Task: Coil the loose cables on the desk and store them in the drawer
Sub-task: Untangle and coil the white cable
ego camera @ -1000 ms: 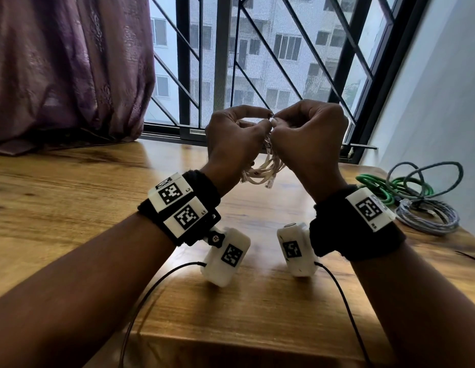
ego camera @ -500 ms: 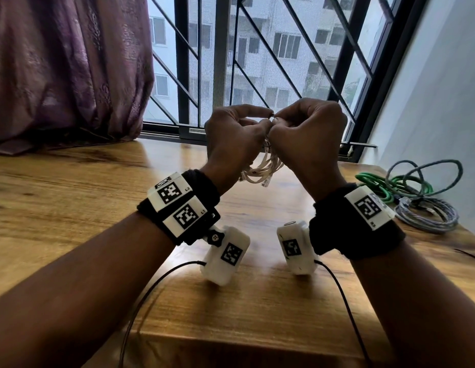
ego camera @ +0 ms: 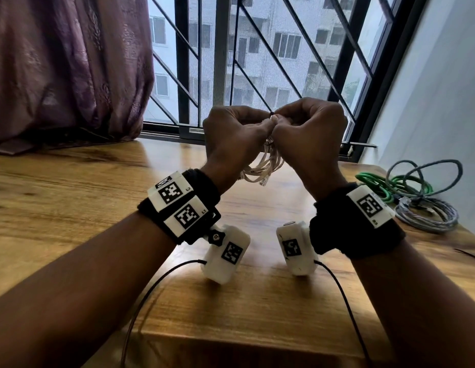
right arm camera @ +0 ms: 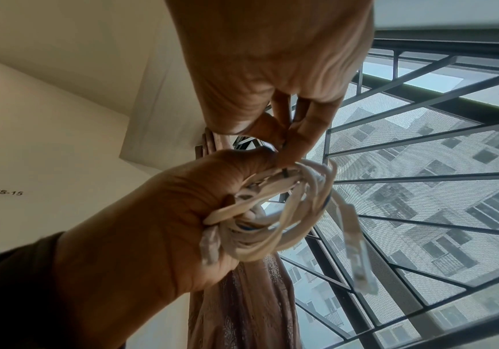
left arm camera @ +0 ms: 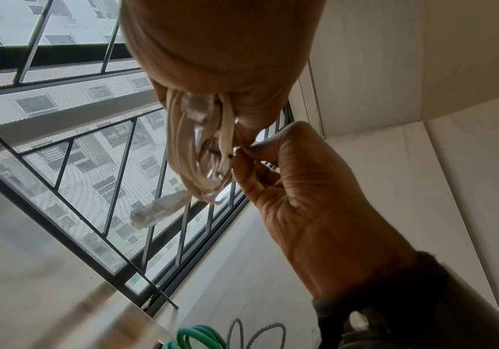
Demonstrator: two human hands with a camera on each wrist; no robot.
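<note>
While both hands are raised above the middle of the wooden bench [ego camera: 72, 208], the head view shows the left hand [ego camera: 231, 139] and the right hand [ego camera: 310, 134] pressed knuckle to knuckle, fingers curled, around a coiled white cable [ego camera: 263, 168]. Its loops hang down between the wrists, clear of the bench top. Near the bench's right edge lie a green cable [ego camera: 374, 185] and a grey cable [ego camera: 427, 216], loosely looped, overlapping each other. A purple curtain [ego camera: 72, 70] hangs beyond the far left corner, beside a barred window [ego camera: 231, 49].

From the left wrist view, the left hand [left arm camera: 218, 61] closes its fingers around the top of the white cable [left arm camera: 182, 155], with one clear plug tucked under the palm and another plug dangling below. The right hand [left arm camera: 317, 189] pinches a thin dark tie [left arm camera: 231, 155] at the side of the coil.

From the right wrist view, the left hand [right arm camera: 167, 212] grips the bundled white cable [right arm camera: 272, 212] in a closed fist. The right hand [right arm camera: 272, 70] holds the dark tie [right arm camera: 285, 174] between thumb and fingers [right arm camera: 308, 132], right against the coil.
</note>
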